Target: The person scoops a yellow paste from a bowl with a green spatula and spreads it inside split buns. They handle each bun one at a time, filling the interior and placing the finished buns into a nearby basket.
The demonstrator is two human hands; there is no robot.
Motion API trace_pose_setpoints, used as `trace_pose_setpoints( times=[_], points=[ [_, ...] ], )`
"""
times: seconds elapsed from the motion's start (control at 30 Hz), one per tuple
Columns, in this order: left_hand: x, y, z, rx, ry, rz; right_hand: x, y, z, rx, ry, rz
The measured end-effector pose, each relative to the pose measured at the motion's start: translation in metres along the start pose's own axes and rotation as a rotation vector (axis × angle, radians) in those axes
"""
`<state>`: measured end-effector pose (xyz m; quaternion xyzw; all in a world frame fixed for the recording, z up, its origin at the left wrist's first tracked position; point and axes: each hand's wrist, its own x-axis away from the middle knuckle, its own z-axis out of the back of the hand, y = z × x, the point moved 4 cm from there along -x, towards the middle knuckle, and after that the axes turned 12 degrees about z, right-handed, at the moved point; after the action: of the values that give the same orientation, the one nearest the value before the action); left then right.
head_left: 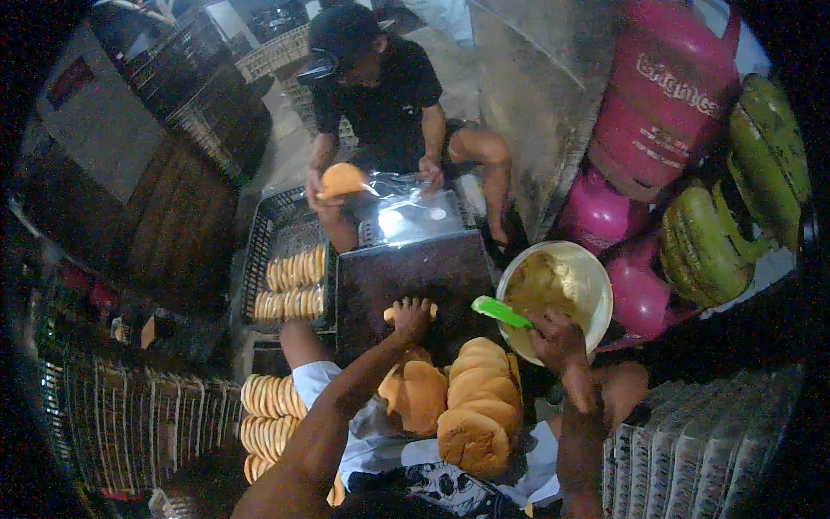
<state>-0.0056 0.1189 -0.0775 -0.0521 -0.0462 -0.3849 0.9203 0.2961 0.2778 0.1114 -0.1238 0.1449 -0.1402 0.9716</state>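
Note:
My left hand (413, 320) is closed over a small bun (390, 316) on the dark board (415, 270); most of the bun is hidden under the fingers. In my right hand (559, 341) is a bright green spatula (500, 311), its flat end pointing left past the rim of a white bucket (606, 298). Yellowish paste (540, 281) coats the inside of that bucket. Close to my body, a row of round golden buns (484, 394) lies overlapped, with more buns (413, 396) to their left.
Across the board, a co-worker (372, 112) holds a round bun (343, 180) and clear plastic. A black crate (259, 233) at left contains packed bun rows (294, 270). More stacked buns (270, 405) stand by my left leg. Pink (661, 95) and green gas cylinders (705, 246) crowd the right.

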Motion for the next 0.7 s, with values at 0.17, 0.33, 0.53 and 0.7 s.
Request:
trace_pose_setpoints(
  times=[0.17,0.33,0.53,0.7],
  points=[
    [-0.023,-0.015,-0.036,1.076,-0.33,-0.061,0.009,-0.003,0.01,-0.068,0.094,-0.022],
    [-0.032,-0.044,-0.05,2.135,-0.973,-0.023,0.009,0.003,0.013,-0.074,0.156,-0.043],
    [-0.062,-0.051,-0.019,1.27,-0.333,0.285,0.001,0.002,-0.001,-0.083,0.103,-0.031],
    [-0.036,-0.022,0.04,0.645,-0.006,0.109,0.005,0.002,-0.002,-0.043,0.216,0.039]
  ],
)
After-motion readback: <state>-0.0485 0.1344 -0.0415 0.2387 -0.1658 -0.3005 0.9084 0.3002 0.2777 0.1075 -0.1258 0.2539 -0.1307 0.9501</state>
